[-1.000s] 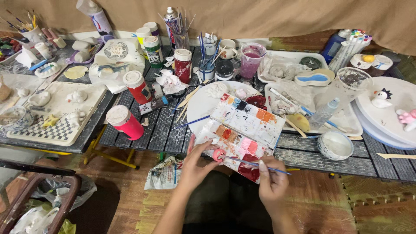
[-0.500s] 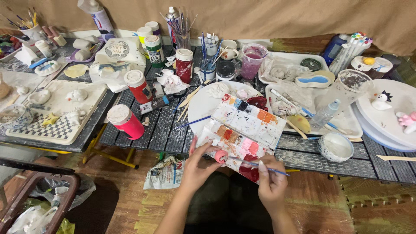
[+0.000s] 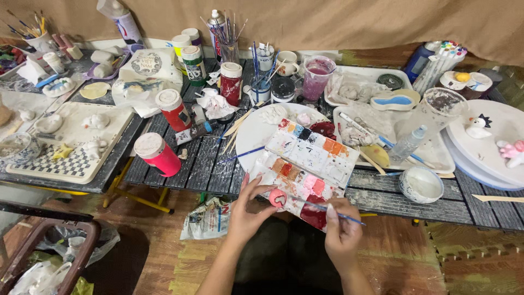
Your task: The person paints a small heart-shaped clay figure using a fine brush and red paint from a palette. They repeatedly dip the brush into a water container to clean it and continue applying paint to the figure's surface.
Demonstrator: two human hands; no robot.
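The left hand (image 3: 248,210) reaches up to the near edge of the dark slatted table (image 3: 207,164), its fingers grasping a small round pink piece (image 3: 277,198) with a pale patch on its face; the piece sits just off the near left corner of the paint palette (image 3: 308,164). The right hand (image 3: 343,232) is clenched around a thin paintbrush (image 3: 327,209), whose shaft runs from lower right up toward the pink piece, the tip touching or nearly touching it; which of the two cannot be told. The palette is a white folding tray lying open, with wells of blue, black, orange, red and pink, and a dark red smear at its near end, between the two hands.

Beyond the palette lies a white round plate (image 3: 256,134) with a few wooden sticks and a blue brush across its left side. To the left of it stand three red bottles with white caps: one lying tilted near the edge (image 3: 157,154), one farther back (image 3: 173,109), one upright beside a crumpled tissue (image 3: 231,83). A cup of pink water (image 3: 317,76) stands at the far middle. To the right of the palette a small white bowl (image 3: 421,184) sits near the edge, and a clear plastic bottle (image 3: 406,144) lies on a white tray. Under the table's left side a folded newspaper (image 3: 208,218) rests on the floor
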